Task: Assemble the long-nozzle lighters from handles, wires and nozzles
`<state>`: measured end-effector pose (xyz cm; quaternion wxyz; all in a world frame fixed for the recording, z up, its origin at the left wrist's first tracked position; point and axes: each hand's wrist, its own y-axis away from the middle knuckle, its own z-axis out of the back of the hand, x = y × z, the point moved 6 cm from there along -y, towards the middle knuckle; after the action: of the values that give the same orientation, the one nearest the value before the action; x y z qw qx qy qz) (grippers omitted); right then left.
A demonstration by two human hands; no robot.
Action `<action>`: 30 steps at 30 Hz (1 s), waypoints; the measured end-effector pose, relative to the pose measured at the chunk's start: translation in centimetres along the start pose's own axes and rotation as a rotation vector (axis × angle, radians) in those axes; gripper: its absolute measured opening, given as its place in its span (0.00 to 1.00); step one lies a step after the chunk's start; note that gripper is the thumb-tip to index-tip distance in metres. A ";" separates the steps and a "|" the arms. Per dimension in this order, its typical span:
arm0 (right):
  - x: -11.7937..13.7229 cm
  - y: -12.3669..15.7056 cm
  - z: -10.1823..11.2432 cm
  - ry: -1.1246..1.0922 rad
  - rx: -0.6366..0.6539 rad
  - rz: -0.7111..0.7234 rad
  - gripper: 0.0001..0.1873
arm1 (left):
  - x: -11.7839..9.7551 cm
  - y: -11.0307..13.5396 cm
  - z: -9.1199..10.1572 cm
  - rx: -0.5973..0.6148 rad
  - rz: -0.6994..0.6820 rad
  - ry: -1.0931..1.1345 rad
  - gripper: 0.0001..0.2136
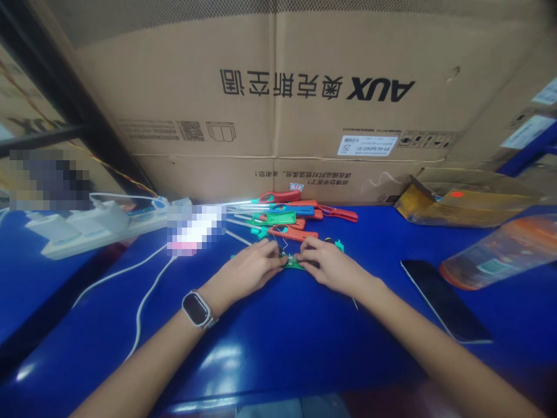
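Head view: left hand (pixel 257 264) and right hand (pixel 329 264) pinch a green casing (pixel 295 265) between them.

The left hand (pixel 261 264) and right hand (pixel 326 264) cover most of the green lighter casing (pixel 294 265); the pale parts in it are too small to tell, and fingertip contact is unclear. The right hand partly hides a black-and-yellow item behind it. Coarse blocks blur a glowing object (pixel 198 226) beside the power strip (pixel 104 232). Overlapping lighters (pixel 278 218) conceal parts of one another. The carton's label (pixel 368 145) has mostly illegible small print. The right edge crops the clear plastic jar (pixel 500 252); the bottom edge cuts both forearms.
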<state>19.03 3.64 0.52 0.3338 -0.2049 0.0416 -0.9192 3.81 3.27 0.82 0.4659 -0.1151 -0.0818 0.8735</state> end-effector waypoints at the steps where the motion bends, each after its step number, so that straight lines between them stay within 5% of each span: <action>1: 0.0 0.0 0.0 -0.008 -0.001 -0.004 0.10 | -0.1 -0.1 0.0 -0.006 -0.004 -0.005 0.15; 12: 0.0 -0.2 0.0 -0.041 0.010 -0.038 0.09 | 1.0 0.1 -1.2 -0.025 0.067 0.246 0.12; 21: 0.3 0.0 -0.2 0.010 0.019 -0.023 0.11 | -0.3 -0.2 -0.7 0.005 -0.011 -0.028 0.15; 30: 1.0 0.4 -0.2 0.108 -0.037 -0.018 0.14 | -0.2 0.0 -0.3 -0.028 -0.011 0.007 0.13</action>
<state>18.45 2.68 0.58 0.3190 -0.1614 0.0748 -0.9309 4.01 3.11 0.58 0.4694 -0.1242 -0.0929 0.8692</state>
